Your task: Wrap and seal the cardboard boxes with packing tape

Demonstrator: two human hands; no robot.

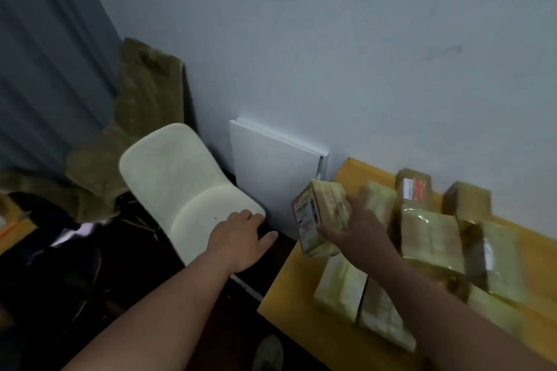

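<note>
A tape-wrapped cardboard box [316, 213] with a white shipping label stands tilted at the left corner of the yellow table [289, 310]. My right hand [358, 226] grips it from the right side, thumb under the label end. Several more taped boxes [431, 238] lie packed together on the table to the right and in front. My left hand [241, 238] hovers with relaxed fingers over the front edge of the cream chair seat [193, 198], holding nothing. No tape roll is in view.
A cream chair stands left of the table. White flat panels [271, 165] lean against the pale wall behind. An olive garment [135, 135] drapes beside a grey curtain [45, 69]. The floor below is dark, with a shoe [268, 352] near the bottom.
</note>
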